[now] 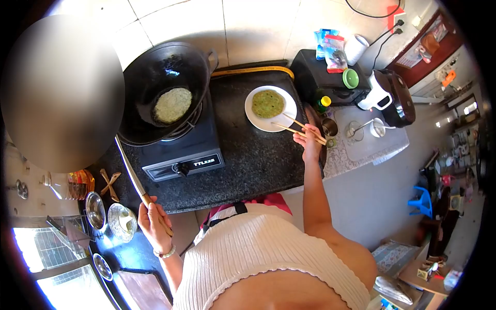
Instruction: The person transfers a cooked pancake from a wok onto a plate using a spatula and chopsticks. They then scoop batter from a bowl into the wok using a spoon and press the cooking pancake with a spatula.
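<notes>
My left hand (153,222) is closed around the wooden handle of a long metal spatula (132,173), which points up toward the wok; its far end is hidden. The black wok (135,85) rests on a gas stove (155,157), with a pale green pancake (173,105) in its bottom. My right hand (310,143) grips a pair of chopsticks (289,128), their tips over the rim of a white plate (253,119). On that plate lies a browned green pancake (267,104); the tips are close to its right edge.
To the right sit a black appliance (310,77), a yellow-capped bottle (324,102) and a metal cup (329,126). On the left are an oil bottle (75,185), a metal bowl (95,210) and a patterned bowl (118,232). A blurred patch covers the upper left.
</notes>
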Demonstrator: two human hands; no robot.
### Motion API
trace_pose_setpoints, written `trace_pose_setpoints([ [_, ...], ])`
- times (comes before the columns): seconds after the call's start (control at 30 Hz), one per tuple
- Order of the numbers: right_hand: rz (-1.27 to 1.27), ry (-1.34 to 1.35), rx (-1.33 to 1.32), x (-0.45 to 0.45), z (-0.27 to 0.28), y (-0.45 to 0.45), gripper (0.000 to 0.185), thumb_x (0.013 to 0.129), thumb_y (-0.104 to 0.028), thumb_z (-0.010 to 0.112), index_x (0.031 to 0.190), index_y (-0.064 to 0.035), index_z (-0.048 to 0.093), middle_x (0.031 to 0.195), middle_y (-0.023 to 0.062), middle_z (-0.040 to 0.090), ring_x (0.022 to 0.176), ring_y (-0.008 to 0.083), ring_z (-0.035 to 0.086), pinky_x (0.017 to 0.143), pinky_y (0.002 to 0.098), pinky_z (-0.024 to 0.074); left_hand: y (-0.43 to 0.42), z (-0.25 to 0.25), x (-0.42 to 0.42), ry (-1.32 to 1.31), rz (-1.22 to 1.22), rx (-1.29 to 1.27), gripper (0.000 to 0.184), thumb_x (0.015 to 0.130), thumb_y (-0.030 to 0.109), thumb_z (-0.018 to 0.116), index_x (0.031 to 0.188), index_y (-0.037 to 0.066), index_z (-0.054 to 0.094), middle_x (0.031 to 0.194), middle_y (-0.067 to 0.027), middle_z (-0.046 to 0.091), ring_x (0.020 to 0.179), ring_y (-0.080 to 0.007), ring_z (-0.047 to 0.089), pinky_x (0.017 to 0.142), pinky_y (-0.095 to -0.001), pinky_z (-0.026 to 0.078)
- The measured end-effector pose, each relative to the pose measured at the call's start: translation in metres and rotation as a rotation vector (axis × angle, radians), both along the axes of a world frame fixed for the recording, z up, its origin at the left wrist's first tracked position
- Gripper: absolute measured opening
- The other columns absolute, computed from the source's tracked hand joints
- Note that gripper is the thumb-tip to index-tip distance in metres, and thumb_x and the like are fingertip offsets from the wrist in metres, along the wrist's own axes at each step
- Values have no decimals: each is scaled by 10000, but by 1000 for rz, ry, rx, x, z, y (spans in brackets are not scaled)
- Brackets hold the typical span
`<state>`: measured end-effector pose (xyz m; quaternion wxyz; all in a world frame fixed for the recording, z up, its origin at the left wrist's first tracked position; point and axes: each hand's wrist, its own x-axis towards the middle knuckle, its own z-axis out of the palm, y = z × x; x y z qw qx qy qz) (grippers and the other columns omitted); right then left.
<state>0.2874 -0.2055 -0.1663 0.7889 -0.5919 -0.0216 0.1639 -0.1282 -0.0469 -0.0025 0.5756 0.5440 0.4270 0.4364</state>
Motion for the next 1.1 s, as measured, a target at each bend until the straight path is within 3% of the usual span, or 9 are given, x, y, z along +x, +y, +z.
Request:
trace_pose_setpoints([
  [0.1, -47, 46, 99, 2, -13, 4, 191, 879, -106, 510, 1053, -28, 504, 931, 130, 561, 693, 264, 660, 630, 365, 579, 0, 2, -3, 24, -2, -2, 185, 950, 136, 446, 1036, -6, 526, 623, 10, 472, 396, -15, 377, 338, -145, 292],
  [0.3, -96, 215, 346, -3, -57, 3, 240, 892, -147, 527, 1103, -40, 489, 967, 150, 613, 798, 292, 654, 727, 397, 563, 18, 10, -21, 429, 83, 90, 160, 907, 116, 504, 1005, 4, 564, 627, 39, 454, 437, 4, 350, 373, -149, 262],
  [0.47, -101, 272, 373, 0, -63, -2, 220, 901, -152, 523, 1094, -50, 496, 975, 138, 622, 815, 253, 655, 752, 363, 556, 30, 18, -32, 901, 166, 526, 218, 850, 136, 576, 1014, -9, 588, 670, -105, 569, 527, -175, 527, 522, -298, 424],
  [0.57, -99, 274, 375, 0, -60, -3, 213, 898, -151, 530, 1086, -55, 502, 979, 138, 622, 813, 253, 656, 749, 360, 557, 37, 14, -35, 933, 157, 628, 221, 847, 139, 584, 1014, -6, 588, 664, -112, 570, 529, -179, 529, 512, -290, 417],
  [0.67, -94, 290, 404, -1, -62, -4, 214, 896, -149, 532, 1087, -57, 502, 976, 140, 622, 811, 253, 656, 745, 358, 558, 37, 23, -31, 965, 165, 522, 221, 846, 139, 585, 1014, -6, 591, 666, -86, 565, 538, -145, 514, 503, -272, 404],
  [0.77, -105, 308, 429, -2, -61, -3, 216, 896, -147, 532, 1089, -56, 503, 971, 142, 623, 810, 253, 656, 740, 358, 560, 43, 21, -39, 748, 161, 308, 217, 841, 135, 590, 1005, -7, 599, 659, -47, 544, 535, -108, 475, 491, -253, 383],
  [0.9, -131, 310, 432, -5, -61, -1, 220, 894, -152, 534, 1089, -56, 506, 967, 142, 624, 807, 253, 656, 735, 362, 560, 39, 15, -56, 711, 181, 320, 211, 830, 100, 576, 1006, -15, 599, 636, -7, 505, 538, -89, 440, 487, -243, 362],
  [1.07, -111, 297, 420, -5, -54, -2, 201, 893, -159, 530, 1070, -64, 508, 969, 133, 616, 787, 253, 650, 733, 373, 556, 13, 13, -44, 421, -33, 207, 177, 829, 45, 534, 982, -11, 604, 634, 19, 500, 458, -14, 400, 404, -172, 298],
  [1.1, -112, 293, 411, -5, -52, -2, 197, 894, -160, 529, 1066, -66, 507, 968, 132, 616, 788, 254, 650, 732, 374, 556, 9, 12, -43, 520, -61, 203, 185, 823, 44, 543, 986, -16, 604, 626, 21, 501, 486, -25, 409, 426, -188, 315],
])
